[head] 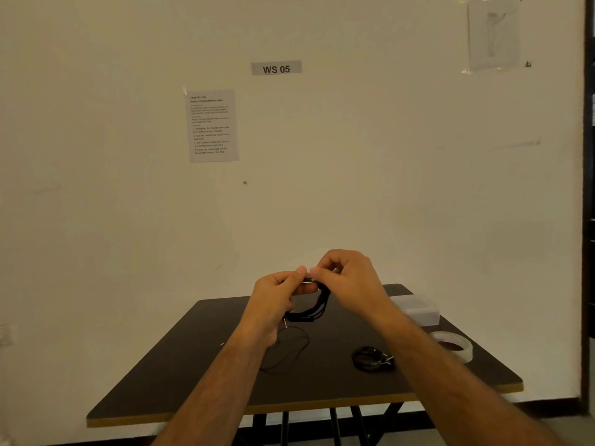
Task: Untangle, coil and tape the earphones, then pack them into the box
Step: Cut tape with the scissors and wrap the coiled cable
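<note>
Now my left hand (276, 292) and right hand (346, 280) meet at centre frame, thumbs and fingers pinching the top of a coiled black earphone bundle (314, 309) held above the dark table (193, 365). Its plug dangles below my left hand. Lower right, a second taped coil (370, 358) lies beside a tape roll (455, 346); the clear box (417, 309) sits behind my right wrist.

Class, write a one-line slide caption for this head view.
Both hands, left and right, pinch a coiled black earphone cable above the table.
</note>
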A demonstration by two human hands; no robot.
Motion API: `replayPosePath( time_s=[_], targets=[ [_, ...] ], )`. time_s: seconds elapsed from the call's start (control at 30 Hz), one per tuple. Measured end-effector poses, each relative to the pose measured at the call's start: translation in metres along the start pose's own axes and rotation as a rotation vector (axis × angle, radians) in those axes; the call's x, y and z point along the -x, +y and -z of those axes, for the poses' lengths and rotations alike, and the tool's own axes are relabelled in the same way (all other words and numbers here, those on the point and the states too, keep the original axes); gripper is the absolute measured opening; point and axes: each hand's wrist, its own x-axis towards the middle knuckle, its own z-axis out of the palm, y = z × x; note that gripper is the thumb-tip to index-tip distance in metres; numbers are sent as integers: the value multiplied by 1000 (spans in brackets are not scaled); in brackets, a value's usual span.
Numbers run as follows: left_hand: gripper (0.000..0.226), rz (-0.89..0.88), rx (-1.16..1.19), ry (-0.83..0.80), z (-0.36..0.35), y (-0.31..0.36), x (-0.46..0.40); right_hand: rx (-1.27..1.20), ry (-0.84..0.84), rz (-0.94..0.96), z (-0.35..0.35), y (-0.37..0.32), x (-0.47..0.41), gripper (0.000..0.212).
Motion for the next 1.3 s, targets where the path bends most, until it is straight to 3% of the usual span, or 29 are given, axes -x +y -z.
replayPosePath(
  time_s=[0.23,0.37,0.6,0.73,0.9,1.1,1.3],
  targets=[
    [21,-126,-78,-37,1,4,2,-398,-106,-344,7,-2,-4,15],
    [15,-169,-141,-62,-2,2,3,-398,-181,-466,9,-2,-5,13],
    [19,-196,-154,-35,-9,-6,-1,-423,-190,-512,8,3,-5,9],
    [20,-207,-206,-36,-10,-7,-1,-311,-141,-410,10,6,-4,5],
    [22,-189,-182,-2,-8,-6,-2,58,45,-37,24,0,-1,11],
    [20,-228,-220,-2,-7,-3,-2,205,-298,80,28,-6,3,13],
    [21,-336,-396,-3,-4,1,-1,42,-348,26,37,-5,0,9]
  ],
)
